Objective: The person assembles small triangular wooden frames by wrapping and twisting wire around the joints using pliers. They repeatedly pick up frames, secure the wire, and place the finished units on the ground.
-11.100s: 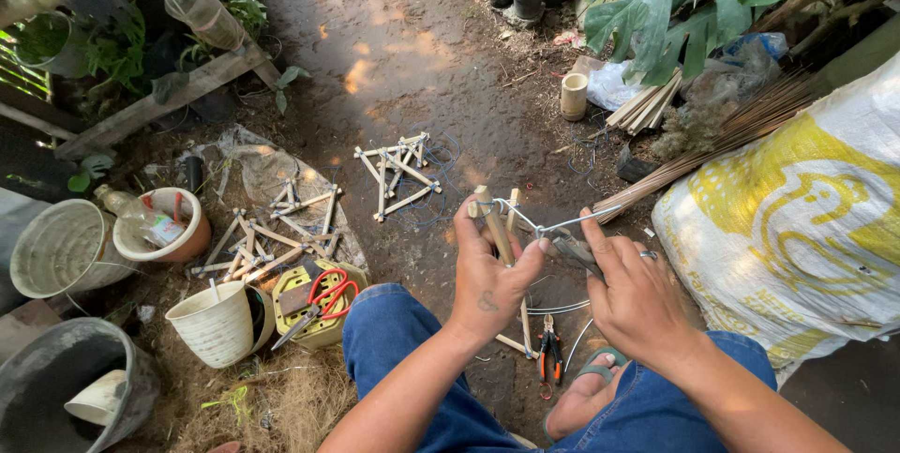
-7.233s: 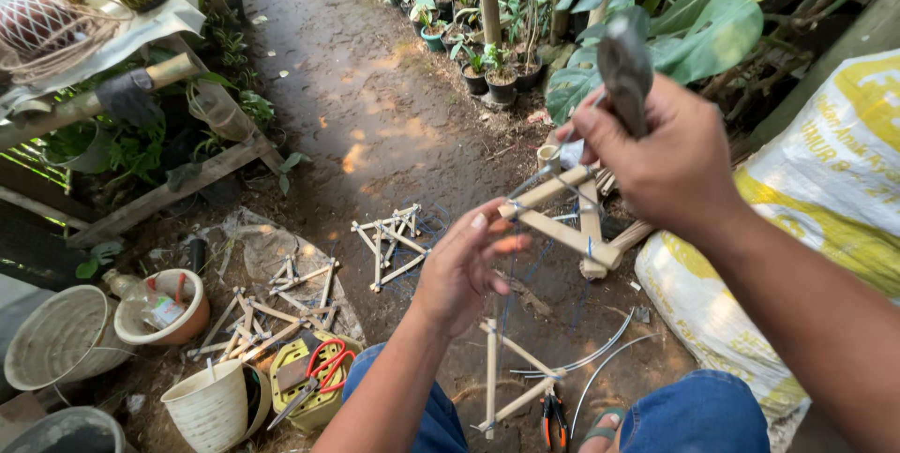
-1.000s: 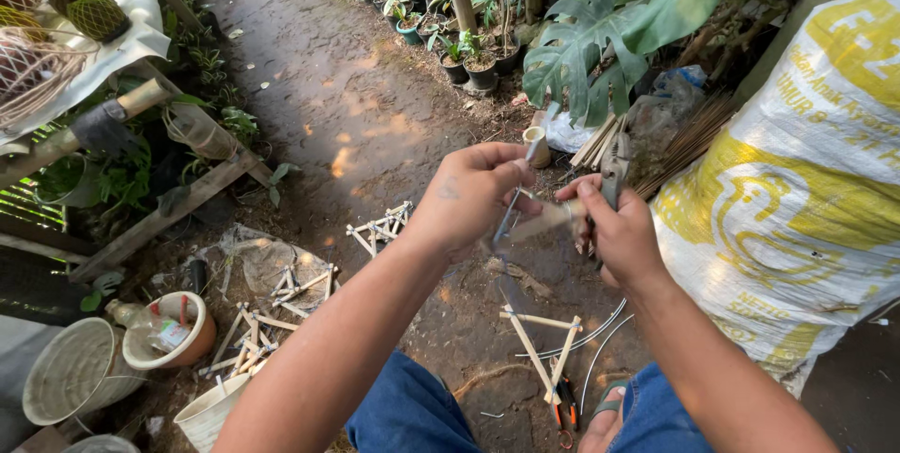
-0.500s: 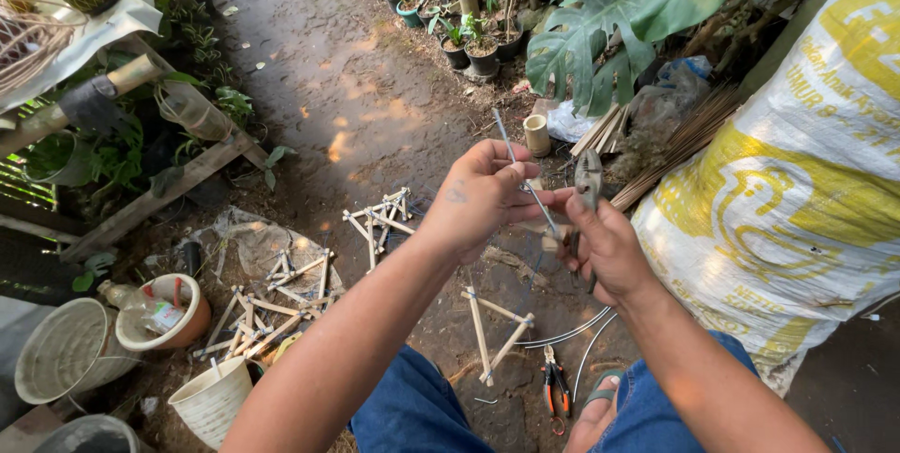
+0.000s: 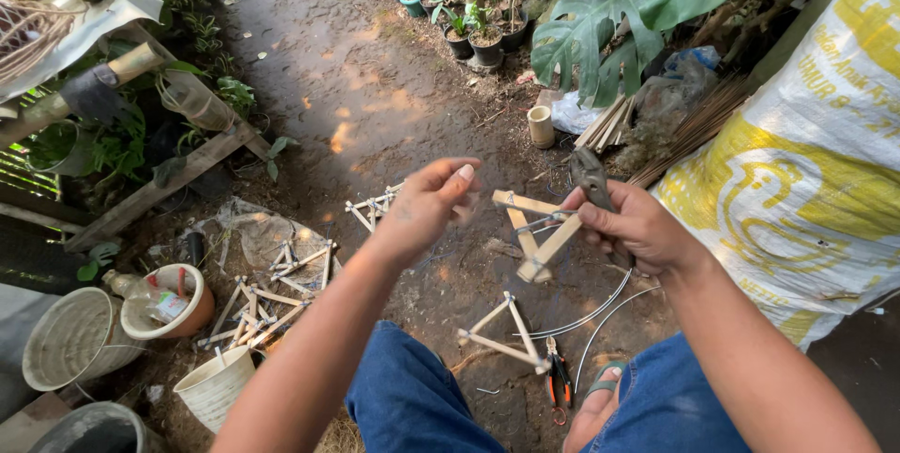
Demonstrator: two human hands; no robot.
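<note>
Bamboo frame, a small piece of split sticks bound with wire, hangs in the air at the middle of the view, above the dirt ground. The right hand has its grip clenched around dark pliers, whose nose points to about 11 o'clock beside the frame's upper stick; whether the same fingers also pinch the frame's right end cannot be told. The left hand, at 9 o'clock of the frame, has its grip loosely curled, thumb and forefinger just beside the stick's left tip, holding nothing that shows clearly.

To do this well, I judge the frame should be steadied firmly at its left tip, so that the pliers can bite the wire close to the joint and twist it snug without cracking the sticks.

A finished triangle frame lies on the ground at 6 o'clock, with red-handled cutters just beside it and loose wire curving near.
</note>
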